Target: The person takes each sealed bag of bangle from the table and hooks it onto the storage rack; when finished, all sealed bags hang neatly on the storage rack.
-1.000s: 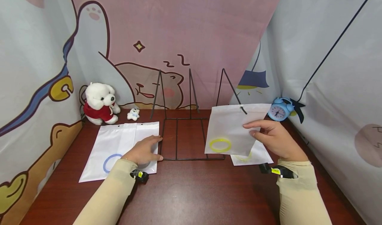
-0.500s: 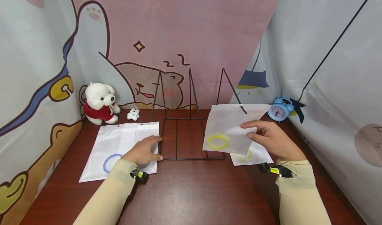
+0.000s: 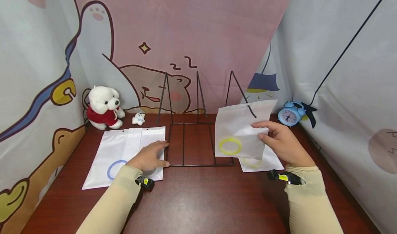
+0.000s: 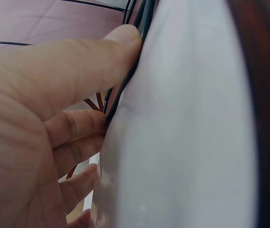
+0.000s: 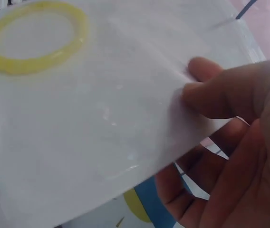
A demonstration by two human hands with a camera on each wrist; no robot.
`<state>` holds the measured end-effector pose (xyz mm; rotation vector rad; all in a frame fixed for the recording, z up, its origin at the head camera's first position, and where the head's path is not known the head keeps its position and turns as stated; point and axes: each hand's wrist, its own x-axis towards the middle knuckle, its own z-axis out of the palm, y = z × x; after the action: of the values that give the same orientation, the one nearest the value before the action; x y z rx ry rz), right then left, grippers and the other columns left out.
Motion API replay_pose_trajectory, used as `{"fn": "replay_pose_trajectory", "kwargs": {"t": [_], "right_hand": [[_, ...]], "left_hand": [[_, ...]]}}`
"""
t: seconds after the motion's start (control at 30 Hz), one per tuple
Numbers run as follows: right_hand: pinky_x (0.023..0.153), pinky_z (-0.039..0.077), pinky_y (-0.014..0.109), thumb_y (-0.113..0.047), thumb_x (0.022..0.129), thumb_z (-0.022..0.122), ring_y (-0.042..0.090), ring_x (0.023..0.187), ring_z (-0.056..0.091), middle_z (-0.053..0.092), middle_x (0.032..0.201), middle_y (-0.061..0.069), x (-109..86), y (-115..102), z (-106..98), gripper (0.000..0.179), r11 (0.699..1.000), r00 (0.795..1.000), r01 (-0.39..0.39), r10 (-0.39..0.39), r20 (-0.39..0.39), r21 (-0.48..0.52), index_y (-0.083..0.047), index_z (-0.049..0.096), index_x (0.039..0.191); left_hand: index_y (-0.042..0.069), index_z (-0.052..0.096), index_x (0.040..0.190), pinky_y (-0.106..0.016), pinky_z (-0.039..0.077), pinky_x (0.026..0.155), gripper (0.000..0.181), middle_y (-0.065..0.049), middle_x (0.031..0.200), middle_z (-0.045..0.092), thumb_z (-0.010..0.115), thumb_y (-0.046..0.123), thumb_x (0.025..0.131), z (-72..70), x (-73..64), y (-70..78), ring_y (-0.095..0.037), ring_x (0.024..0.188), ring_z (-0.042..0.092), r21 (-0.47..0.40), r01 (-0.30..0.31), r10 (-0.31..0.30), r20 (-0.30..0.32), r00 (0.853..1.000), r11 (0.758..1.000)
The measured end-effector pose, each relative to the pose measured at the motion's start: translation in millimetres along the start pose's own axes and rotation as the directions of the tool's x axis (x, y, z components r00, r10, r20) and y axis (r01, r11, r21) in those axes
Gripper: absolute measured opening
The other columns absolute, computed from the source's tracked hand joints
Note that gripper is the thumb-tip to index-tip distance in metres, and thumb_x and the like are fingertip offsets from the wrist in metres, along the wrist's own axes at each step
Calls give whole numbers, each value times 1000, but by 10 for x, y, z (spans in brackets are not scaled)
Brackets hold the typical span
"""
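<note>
My right hand (image 3: 280,142) pinches the right edge of a translucent white bag (image 3: 245,127), holding it upright at the right side of a black wire rack (image 3: 183,144). A yellow ring (image 3: 230,153) shows at its lower left, also in the right wrist view. The rack's right prong (image 3: 252,110) crosses in front of the bag's top; whether it passes through a hole I cannot tell. My left hand (image 3: 149,156) rests its fingertips and thumb (image 4: 125,38) on the rack's left wire, over a white bag (image 3: 130,141) marked with a blue ring (image 3: 109,172).
Another white bag (image 3: 273,163) with a yellow ring lies on the table behind the held one. A blue alarm clock (image 3: 289,115) stands at the back right. A plush bear (image 3: 105,106) and a small white toy dog (image 3: 138,119) sit at the back left.
The held bag shifts slightly left, then rises a little and tilts against the right prong, with the right hand moving along slightly. The left hand stays in place.
</note>
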<state>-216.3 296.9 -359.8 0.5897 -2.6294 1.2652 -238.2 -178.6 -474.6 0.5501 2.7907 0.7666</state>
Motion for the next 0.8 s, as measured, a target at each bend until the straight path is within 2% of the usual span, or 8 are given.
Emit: {"fn": "replay_pose_trajectory", "kwargs": {"t": [0.07,0.2,0.33,0.5,0.57,0.63,0.8], "right_hand": [[67,55,21,-2,99,70,16,76,63,72,121,5,11,9,31,32,1000,999,-3,4,-38,25,-10,74,130],[59,49,24,-3,99,71,17,68,55,72,101,6,34,7,104,33,1000,993,-9,11,-115,26,-12,74,131],[55,45,25,-4,98,72,18,64,50,59,76,6,67,-3,173,34,1000,986,1,1,-167,10,-11,74,131],[51,40,24,-2,97,74,16,59,44,46,66,2,101,27,258,34,1000,970,24,-21,-242,7,-8,75,130],[52,41,23,-2,96,74,15,59,43,47,68,0,113,46,295,34,999,962,32,-22,-273,31,-7,75,130],[54,42,21,-2,97,73,14,60,42,54,75,-2,123,69,330,32,998,954,34,-16,-299,54,-6,75,129],[59,46,18,-3,98,73,12,65,47,71,108,-3,135,120,412,28,993,935,41,1,-355,112,-4,76,126]], "left_hand": [[3,48,157,-66,29,123,83,-23,164,42,84,31,88,2,0,-4,-46,153,35,2,-2,2,0,1000,1000],[3,49,156,-66,29,123,83,-22,164,42,84,32,87,4,0,-11,-46,153,36,5,-4,4,-3,1000,1000],[3,49,156,-66,30,123,83,-22,164,42,84,32,87,4,-1,-18,-46,153,36,8,-5,5,-4,1000,1000],[3,48,157,-66,29,123,83,-23,164,42,84,32,88,-3,1,-13,-46,153,36,6,-3,3,1,1000,1000],[4,48,157,-66,29,123,83,-23,164,41,84,32,88,-7,0,-5,-46,153,35,4,1,-1,5,1000,1000],[4,48,157,-66,29,123,83,-23,165,41,84,32,88,-11,-1,0,-46,154,35,4,4,-4,7,1000,1000],[4,48,157,-66,30,123,83,-23,164,42,84,32,88,-2,4,-10,-46,153,36,7,5,-5,4,1000,1000]]}}
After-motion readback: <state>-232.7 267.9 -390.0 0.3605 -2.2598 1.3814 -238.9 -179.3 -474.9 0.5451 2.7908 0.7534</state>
